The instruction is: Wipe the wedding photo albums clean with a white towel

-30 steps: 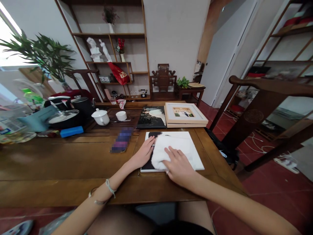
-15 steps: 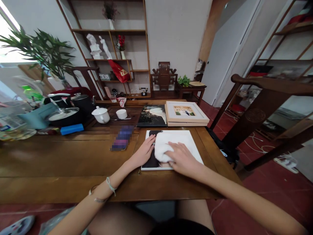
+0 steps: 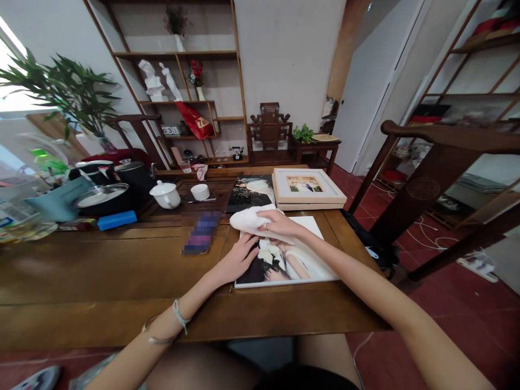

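A photo panel point(image 3: 298, 269) with a white edge lies flat on the wooden table, showing figures in dark and white clothes. My left hand point(image 3: 239, 259) rests on its left side, fingers stretched out and holding nothing. A white cloth point(image 3: 249, 218) is gripped in my right hand point(image 3: 278, 223), over the panel's far left corner. The cloth hides the panel's upper left part, and my right forearm crosses above its right side. Just beyond lie a dark photo panel point(image 3: 251, 196) and a pale-framed picture point(image 3: 310, 187).
Left of the panel lies a blurred-out phone-like object point(image 3: 202, 233). Farther left stand a white cup point(image 3: 200, 192), a lidded white bowl point(image 3: 165, 194), a blue box point(image 3: 117, 219) and a dark pan point(image 3: 101, 197). A wooden chair point(image 3: 418, 189) stands at the right.
My right hand has carried the cloth from the panel's middle to its far left corner, uncovering the printed picture. My left hand stays at the left side.
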### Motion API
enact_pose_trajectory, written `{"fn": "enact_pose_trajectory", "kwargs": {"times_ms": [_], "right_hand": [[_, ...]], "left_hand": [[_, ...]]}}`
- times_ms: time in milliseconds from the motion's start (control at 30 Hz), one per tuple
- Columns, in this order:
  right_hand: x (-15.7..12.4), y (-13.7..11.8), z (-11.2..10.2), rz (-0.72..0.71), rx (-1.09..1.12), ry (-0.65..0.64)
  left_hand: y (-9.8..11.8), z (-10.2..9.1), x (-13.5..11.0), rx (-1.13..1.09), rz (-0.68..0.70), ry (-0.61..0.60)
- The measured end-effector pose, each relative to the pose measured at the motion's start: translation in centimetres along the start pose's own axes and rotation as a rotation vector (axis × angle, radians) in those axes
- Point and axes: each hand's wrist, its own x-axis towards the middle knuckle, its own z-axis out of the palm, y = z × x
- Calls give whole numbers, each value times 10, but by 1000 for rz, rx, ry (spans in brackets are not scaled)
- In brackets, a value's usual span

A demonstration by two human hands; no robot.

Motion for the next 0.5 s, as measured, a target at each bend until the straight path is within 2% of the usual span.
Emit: {"fn": "enact_pose_trajectory", "kwargs": {"times_ms": [133, 333, 433, 500], "right_hand": [[-10, 6, -11, -5, -16, -6], [-69, 23, -37, 72, -183, 56], [-101, 21, -34, 113, -285, 93], [-117, 12, -24, 60, -394, 84]], "left_hand": [[-3, 1, 0, -8, 9, 2], [-10, 6, 2, -35, 8, 15], [-9, 8, 4, -37, -10, 57], [-7, 10, 4, -38, -15, 78]]}}
